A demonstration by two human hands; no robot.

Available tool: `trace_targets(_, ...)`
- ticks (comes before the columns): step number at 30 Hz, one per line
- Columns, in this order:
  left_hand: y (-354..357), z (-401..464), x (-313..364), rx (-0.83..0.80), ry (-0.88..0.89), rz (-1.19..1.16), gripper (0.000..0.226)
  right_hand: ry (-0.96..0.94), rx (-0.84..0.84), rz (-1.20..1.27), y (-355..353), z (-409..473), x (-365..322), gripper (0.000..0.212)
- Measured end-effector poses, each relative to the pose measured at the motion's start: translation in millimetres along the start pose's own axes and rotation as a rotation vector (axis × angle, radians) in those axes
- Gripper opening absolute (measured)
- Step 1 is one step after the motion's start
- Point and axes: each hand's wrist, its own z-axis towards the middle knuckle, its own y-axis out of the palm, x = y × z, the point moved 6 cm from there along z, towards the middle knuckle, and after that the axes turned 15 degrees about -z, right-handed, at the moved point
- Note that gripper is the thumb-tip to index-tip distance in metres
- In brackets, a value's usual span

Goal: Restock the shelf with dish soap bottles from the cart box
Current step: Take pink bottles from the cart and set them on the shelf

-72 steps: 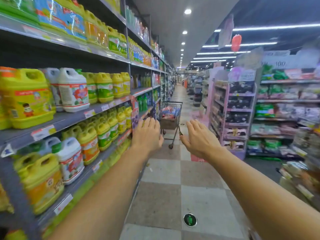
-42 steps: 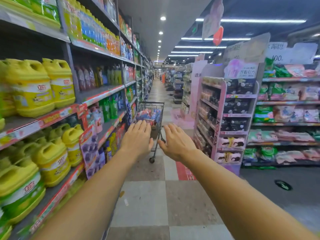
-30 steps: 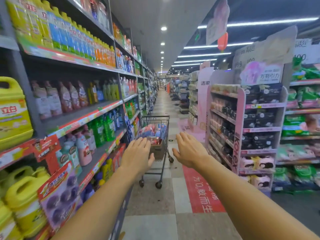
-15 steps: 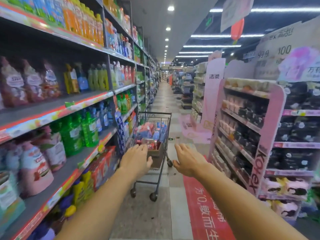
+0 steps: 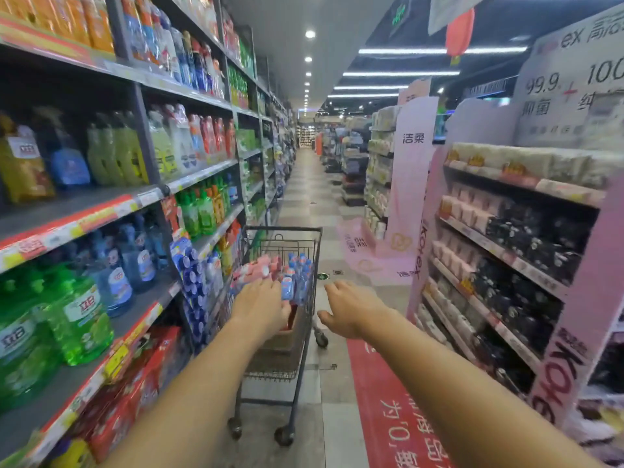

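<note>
A metal shopping cart [image 5: 305,332] stands in the aisle just ahead, close to the left shelving. In it sits a cardboard box [image 5: 282,339] packed with pink-capped and blue-capped dish soap bottles [image 5: 297,275]. My left hand [image 5: 261,307] is stretched over the box with fingers spread, at the bottle tops; whether it touches them I cannot tell. My right hand [image 5: 351,307] hovers open just right of the cart's rim, holding nothing. The shelf [image 5: 101,211] on the left carries green, blue and yellow soap bottles.
Pink display racks [image 5: 506,265] of packaged goods line the right side. A red floor banner [image 5: 398,417] runs along the tiled aisle. Red cartons [image 5: 135,376] fill the lowest left shelf. The aisle continues far ahead past the cart.
I have walked up the aisle and the cart has come from far ahead to within arm's reach. Both hands stayed outstretched; the left now lies over the box's bottles.
</note>
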Motion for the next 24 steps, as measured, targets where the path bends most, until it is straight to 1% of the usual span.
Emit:
trace_targets(4,39.1,83.6,8.7,0.000,0.010,0.030,0.033,-0.005,-0.019,0.001,36.3,79.9,51.4,0.051)
trace_targets(7,68.2,150.1,8.0,-0.021,-0.015,0.032,0.030,-0.054,-0.022,0.014,60.4,144.8,89.7,0.052)
trace_targets(11,94.3,240.5,1.9,-0.037,-0.081,0.071,0.030,-0.121,-0.045,0.053,87.7,242.2,137.5,0.049)
trace_targets(14,113.1,296.7,-1.9,-0.035,-0.102,0.109,0.033,-0.138,-0.057,0.057,112.6,313.8,163.5,0.050)
trace_targets(17,138.7,337.0,-20.2,-0.078,-0.147,0.155,0.041,-0.189,-0.110,0.082,145.6,370.1,164.9,0.048)
trace_targets(20,166.4,380.2,-53.0,-0.078,-0.232,0.147,0.043,-0.240,-0.152,0.102,174.0,424.3,161.6,0.045)
trace_targets(22,186.4,405.2,-73.9,-0.092,-0.287,0.114,0.045,-0.260,-0.168,0.138,189.1,459.4,158.0,0.046)
trace_targets(24,206.9,428.7,-95.3,-0.096,-0.358,0.033,0.044,-0.263,-0.171,0.166,208.6,492.0,151.2,0.049)
